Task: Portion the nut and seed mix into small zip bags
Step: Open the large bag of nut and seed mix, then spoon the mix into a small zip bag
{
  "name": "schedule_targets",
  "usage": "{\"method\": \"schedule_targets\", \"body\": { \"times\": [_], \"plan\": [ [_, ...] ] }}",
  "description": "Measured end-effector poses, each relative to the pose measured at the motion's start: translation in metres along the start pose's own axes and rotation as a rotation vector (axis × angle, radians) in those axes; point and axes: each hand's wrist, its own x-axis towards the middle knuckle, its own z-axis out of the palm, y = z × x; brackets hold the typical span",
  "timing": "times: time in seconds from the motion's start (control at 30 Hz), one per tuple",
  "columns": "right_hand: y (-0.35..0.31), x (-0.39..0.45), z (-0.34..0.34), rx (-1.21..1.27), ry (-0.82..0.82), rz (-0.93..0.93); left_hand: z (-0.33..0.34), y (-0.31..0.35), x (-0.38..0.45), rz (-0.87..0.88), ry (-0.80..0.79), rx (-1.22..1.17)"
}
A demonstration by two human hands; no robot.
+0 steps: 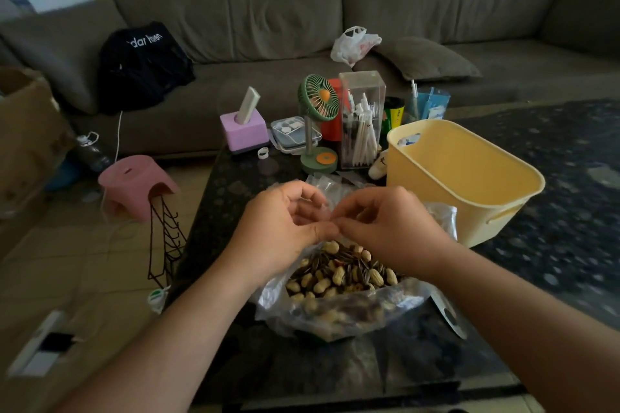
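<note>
Both grips pinch a small clear zip bag (327, 208) — left hand (285, 228) and right hand (385, 228) fingertip to fingertip — above the open bag of nuts and seeds (339, 278) on the worktop (235, 184)

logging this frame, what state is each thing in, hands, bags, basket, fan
left hand: pinching the small zip bag
right hand: pinching the same bag
small zip bag: held above the mix; open or sealed unclear
big bag of nut and seed mix: open, lying on table
yellow basket: upright
green fan: upright
</note>
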Motion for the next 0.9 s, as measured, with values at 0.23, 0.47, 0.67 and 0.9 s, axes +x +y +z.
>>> {"method": "schedule_targets", "body": {
  "times": [0.23, 0.47, 0.67, 0.9],
  "plan": [
    [0.012, -0.008, -0.006, -0.340, 0.165, -0.207, 0.016, -0.001, 0.000, 0.045, 0.164, 0.166],
    [0.008, -0.010, 0.004, -0.356, 0.185, -0.179, 0.026, 0.004, -0.007, 0.163, 0.156, 0.264],
    [0.003, -0.010, -0.001, -0.158, 0.158, 0.024, 0.022, 0.000, -0.009, 0.345, 0.115, 0.500],
    [-0.004, -0.008, -0.003, 0.225, 0.127, 0.203, 0.021, 0.001, -0.014, 0.301, -0.129, 0.443]
  ]
}}
